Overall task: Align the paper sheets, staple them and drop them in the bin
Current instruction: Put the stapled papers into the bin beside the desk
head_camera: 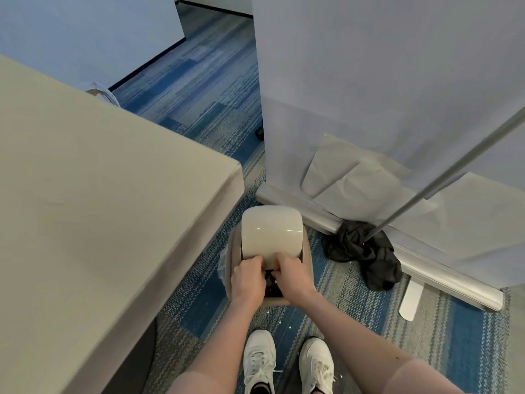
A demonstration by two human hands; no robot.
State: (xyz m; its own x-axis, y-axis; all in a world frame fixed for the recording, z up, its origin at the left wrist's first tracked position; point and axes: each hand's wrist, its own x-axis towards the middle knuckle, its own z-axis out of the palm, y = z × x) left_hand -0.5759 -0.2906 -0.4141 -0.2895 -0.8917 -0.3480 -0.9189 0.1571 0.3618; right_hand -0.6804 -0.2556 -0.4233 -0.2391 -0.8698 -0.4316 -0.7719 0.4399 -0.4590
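Beige cloth covers the bench (99, 194) at left, and beside its corner a person stands over the tan bin (309, 261) on the striped carpet (369, 322). The left grip (246, 280) and the right grip (292, 277) are each clamped on the near edge of the paper sheets (271, 231), which bow upward in a pale arch above the bin's dark mouth. Aligning and stapling appear finished, though no staple can be made out; only the release into the bin seems left, with a crumpled black cloth (366, 257) lying on the floor to the right.
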